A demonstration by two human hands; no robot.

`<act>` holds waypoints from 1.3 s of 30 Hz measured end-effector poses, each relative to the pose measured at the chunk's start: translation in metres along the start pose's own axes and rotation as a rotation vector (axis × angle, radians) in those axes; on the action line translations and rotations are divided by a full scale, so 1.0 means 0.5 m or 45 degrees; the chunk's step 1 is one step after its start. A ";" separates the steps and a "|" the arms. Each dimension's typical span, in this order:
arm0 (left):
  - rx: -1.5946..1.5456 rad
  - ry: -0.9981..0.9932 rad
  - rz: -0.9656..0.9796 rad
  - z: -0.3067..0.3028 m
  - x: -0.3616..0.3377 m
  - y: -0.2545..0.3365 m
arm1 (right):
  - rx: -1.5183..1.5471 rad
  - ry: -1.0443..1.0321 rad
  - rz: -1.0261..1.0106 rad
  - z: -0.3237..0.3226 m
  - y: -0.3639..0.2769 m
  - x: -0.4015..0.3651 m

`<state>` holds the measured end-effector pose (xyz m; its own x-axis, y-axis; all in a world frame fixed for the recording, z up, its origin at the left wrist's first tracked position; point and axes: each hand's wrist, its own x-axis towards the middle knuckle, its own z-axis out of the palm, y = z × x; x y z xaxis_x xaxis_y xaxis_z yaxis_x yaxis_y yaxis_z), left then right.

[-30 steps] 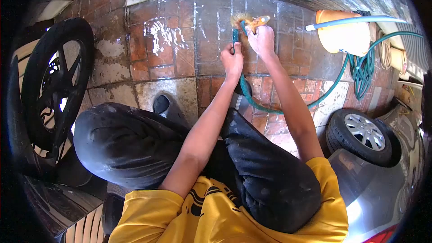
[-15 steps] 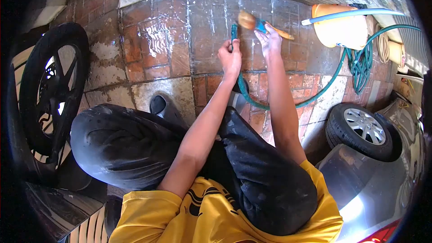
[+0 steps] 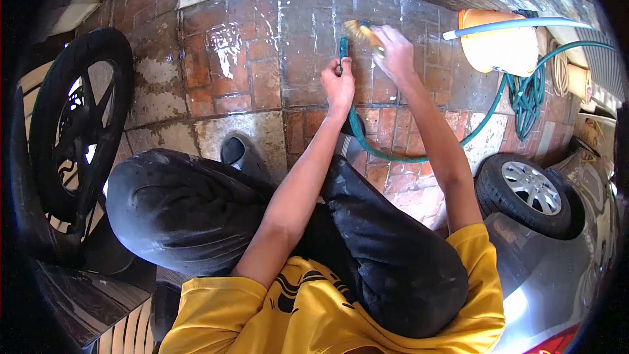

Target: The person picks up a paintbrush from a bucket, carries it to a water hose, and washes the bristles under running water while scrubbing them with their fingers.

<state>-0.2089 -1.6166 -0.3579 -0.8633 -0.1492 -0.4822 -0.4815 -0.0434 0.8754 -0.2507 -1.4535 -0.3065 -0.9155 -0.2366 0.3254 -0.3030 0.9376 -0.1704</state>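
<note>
green hose (image 3: 419,159) is gripped nr its end in left hand (image 3: 338,85), tip pointed up; rest is laid curving over brick paving (image 3: 262,85) to a coil at far rt; brush (image 3: 359,29) w/ yellowish bristles is held tilted in right hand (image 3: 396,52), just beside hose tip

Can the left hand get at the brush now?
Probably yes: the brush is just past the left hand, nothing between, though it grips the hose and the right hand holds the brush.

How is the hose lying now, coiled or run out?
Mostly run out: the hose curves over the bricks to the left hand, which grips its end; a few loops lie beside the orange bucket.
</note>
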 end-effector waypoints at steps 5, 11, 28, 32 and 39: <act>-0.105 -0.022 -0.094 -0.005 -0.020 0.019 | -0.061 0.181 0.010 -0.001 -0.011 -0.014; -0.134 0.026 -0.125 -0.015 -0.013 0.008 | 0.338 0.129 0.416 0.061 -0.071 -0.036; -0.180 -0.015 -0.123 -0.027 -0.037 0.055 | 1.746 0.599 1.497 0.078 -0.076 -0.022; -0.153 -0.041 -0.015 -0.024 -0.043 0.047 | 1.815 0.680 1.574 0.052 -0.050 -0.026; -0.035 -0.012 0.078 -0.007 -0.030 0.042 | 0.816 0.181 1.322 0.094 -0.087 -0.025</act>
<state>-0.2054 -1.6186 -0.3319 -0.8926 -0.1430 -0.4275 -0.4231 -0.0614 0.9040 -0.2385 -1.5031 -0.3468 -0.7749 0.6152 -0.1451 0.4402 0.3606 -0.8223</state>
